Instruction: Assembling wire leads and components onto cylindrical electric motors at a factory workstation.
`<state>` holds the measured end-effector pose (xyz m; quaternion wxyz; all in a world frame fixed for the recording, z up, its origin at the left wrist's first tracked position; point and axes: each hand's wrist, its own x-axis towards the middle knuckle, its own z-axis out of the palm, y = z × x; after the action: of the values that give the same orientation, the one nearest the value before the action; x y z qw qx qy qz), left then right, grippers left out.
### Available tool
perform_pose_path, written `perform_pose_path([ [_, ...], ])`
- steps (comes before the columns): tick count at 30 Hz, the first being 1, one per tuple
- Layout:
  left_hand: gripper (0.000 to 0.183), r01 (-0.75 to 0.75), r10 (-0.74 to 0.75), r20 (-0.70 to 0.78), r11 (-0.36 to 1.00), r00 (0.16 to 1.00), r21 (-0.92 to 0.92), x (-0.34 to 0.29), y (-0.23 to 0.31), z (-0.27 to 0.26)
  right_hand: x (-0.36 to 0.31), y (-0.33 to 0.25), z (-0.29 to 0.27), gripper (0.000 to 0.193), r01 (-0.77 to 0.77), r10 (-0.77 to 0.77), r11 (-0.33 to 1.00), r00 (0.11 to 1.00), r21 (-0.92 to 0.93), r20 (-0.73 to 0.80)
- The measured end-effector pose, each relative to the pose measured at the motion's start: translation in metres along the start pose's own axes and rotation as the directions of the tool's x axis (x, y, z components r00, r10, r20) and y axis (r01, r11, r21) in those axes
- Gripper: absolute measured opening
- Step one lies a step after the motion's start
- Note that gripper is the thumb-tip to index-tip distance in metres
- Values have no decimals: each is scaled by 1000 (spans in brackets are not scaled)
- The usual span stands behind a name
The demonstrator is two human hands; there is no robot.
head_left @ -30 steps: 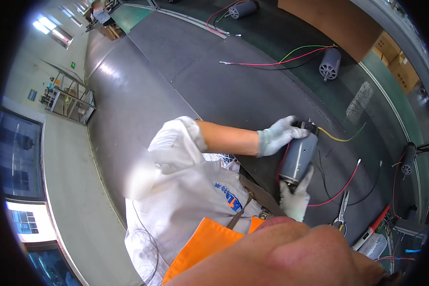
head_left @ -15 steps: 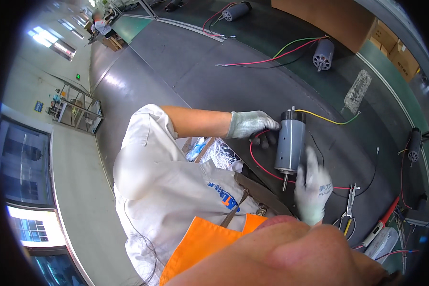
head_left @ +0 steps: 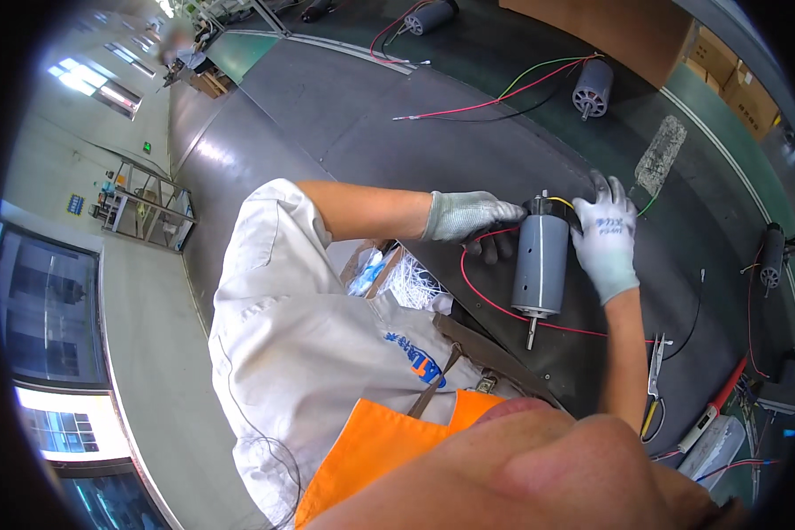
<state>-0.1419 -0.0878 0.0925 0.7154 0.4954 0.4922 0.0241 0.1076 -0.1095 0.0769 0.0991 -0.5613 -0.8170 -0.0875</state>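
Observation:
A grey cylindrical electric motor [head_left: 541, 265] lies on the dark bench, its metal shaft toward me and its black end cap away. My left hand [head_left: 475, 221], in a pale glove with grey fingers, is closed against the motor's far left side. The red wire [head_left: 479, 295] runs by its fingers, loops down and passes under the shaft end. My right hand [head_left: 608, 231], gloved too, lies at the cap's right side with fingers stretched out. It covers part of the yellow-green wire [head_left: 558, 201], whose far end shows beyond the fingers.
Scissors [head_left: 654, 380] and a red-handled tool [head_left: 714, 408] lie at the right. Further motors [head_left: 593, 88] with loose wires rest on the far bench and right side [head_left: 771, 256]. A cardboard box [head_left: 605, 35] stands at the back. A box of white strips [head_left: 413, 281] is below the bench edge.
My right hand has moved away from me, from beside the shaft end to the cap and yellow-green wire. The left hand stays by the motor, its upper fingers now straighter against the cap.

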Motion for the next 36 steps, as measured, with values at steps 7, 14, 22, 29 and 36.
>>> perform_pose_path([
  [7,74,-29,32,43,997,999,-65,2,2,-9,-19,-19,-68,20,-46,-170,808,937,588,306],
  [14,70,115,-68,-127,907,990,406,24,44,18,-16,-195,3,34,200,-554,655,782,729,284],
  [22,65,-113,351,-127,589,928,801,65,34,40,-109,-19,-81,38,-262,164,426,964,866,211],
  [29,35,-455,648,223,214,728,864,88,21,58,-348,107,-122,36,-768,904,403,247,497,-350],
  [36,32,-351,474,79,518,877,780,94,-2,20,-372,136,-118,29,-515,907,224,-201,828,-370],
])
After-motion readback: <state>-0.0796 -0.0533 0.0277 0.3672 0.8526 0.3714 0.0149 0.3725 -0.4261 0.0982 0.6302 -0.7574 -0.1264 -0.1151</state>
